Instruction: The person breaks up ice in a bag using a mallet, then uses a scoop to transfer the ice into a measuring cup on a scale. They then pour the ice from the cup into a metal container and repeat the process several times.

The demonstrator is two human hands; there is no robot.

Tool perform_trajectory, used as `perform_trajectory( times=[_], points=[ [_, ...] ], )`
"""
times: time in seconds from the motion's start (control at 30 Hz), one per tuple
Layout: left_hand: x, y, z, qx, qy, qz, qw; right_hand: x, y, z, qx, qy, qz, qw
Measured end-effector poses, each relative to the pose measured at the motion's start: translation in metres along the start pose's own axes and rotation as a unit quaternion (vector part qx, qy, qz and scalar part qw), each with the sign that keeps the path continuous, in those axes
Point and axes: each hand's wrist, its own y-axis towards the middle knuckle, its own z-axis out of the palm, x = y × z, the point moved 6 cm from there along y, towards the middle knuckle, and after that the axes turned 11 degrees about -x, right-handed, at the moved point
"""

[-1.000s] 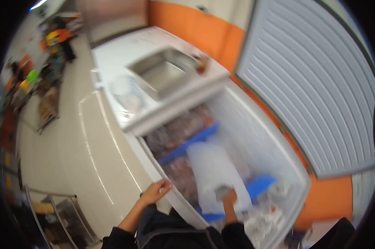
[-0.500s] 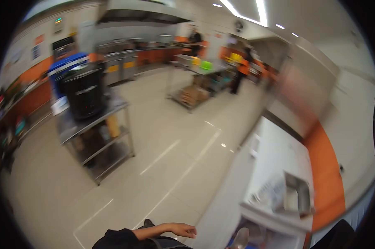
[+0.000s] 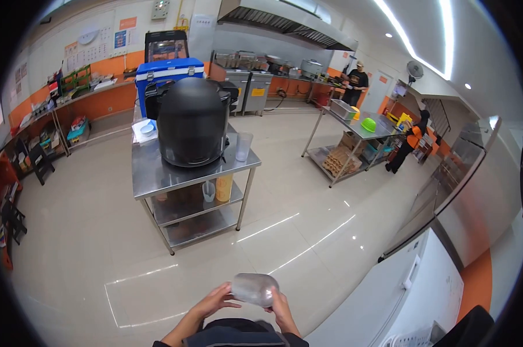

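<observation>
A clear, rounded plastic container [image 3: 254,289] lies sideways between my hands, low in the head view, above the floor. My left hand [image 3: 214,301] has its fingers at the left end of it. Around the right end, the thumb and fingers of my right hand [image 3: 281,309] are closed on it. Nothing can be made out inside the container. My dark clothing shows just below both hands.
Ahead stands a steel table [image 3: 186,179] with a large black appliance [image 3: 193,121] and a blue cooler box [image 3: 169,68]. A white freezer [image 3: 383,289] is at my right. Two people work farther back, near another steel table [image 3: 368,130].
My view has turned left, away from the freezer. The left hand, bare before, has come to the clear container, which is now in front of me between both hands.
</observation>
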Motion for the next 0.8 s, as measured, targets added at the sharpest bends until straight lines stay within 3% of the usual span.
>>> perform_trajectory(
  times=[0.13, 0.27, 0.37, 0.47, 0.5, 0.57, 0.6, 0.63, 0.7, 0.8],
  points=[
    [-0.005, 0.020, -0.068, -0.220, 0.058, 0.053, 0.972, 0.025, 0.057, 0.074, 0.078, -0.194, -0.077, 0.975],
    [-0.034, 0.047, -0.099, -0.254, -0.101, 0.165, 0.948, 0.060, 0.122, 0.138, 0.187, -0.294, -0.073, 0.935],
    [-0.049, 0.102, -0.135, -0.347, -0.178, 0.212, 0.896, 0.113, 0.171, 0.182, 0.345, -0.348, -0.096, 0.866],
    [-0.089, 0.169, -0.157, -0.403, -0.261, 0.264, 0.837, 0.200, 0.248, 0.212, 0.489, -0.342, -0.228, 0.769],
    [-0.109, 0.190, -0.160, -0.416, -0.219, 0.286, 0.835, 0.248, 0.287, 0.217, 0.486, -0.325, -0.230, 0.778],
    [-0.118, 0.242, -0.197, -0.406, -0.262, 0.263, 0.835, 0.350, 0.396, 0.218, 0.397, -0.189, -0.339, 0.832],
    [-0.115, 0.258, -0.214, -0.405, -0.284, 0.244, 0.834, 0.407, 0.445, 0.217, 0.302, -0.114, -0.327, 0.888],
    [-0.114, 0.273, -0.231, -0.435, -0.303, 0.223, 0.818, 0.455, 0.497, 0.224, 0.181, -0.135, -0.346, 0.911],
    [-0.158, 0.295, -0.222, -0.464, -0.331, 0.235, 0.787, 0.505, 0.597, 0.267, 0.122, -0.222, -0.414, 0.875],
    [-0.208, 0.328, -0.218, -0.493, -0.331, 0.234, 0.770, 0.472, 0.753, 0.368, 0.164, -0.337, -0.502, 0.780]
  ],
)
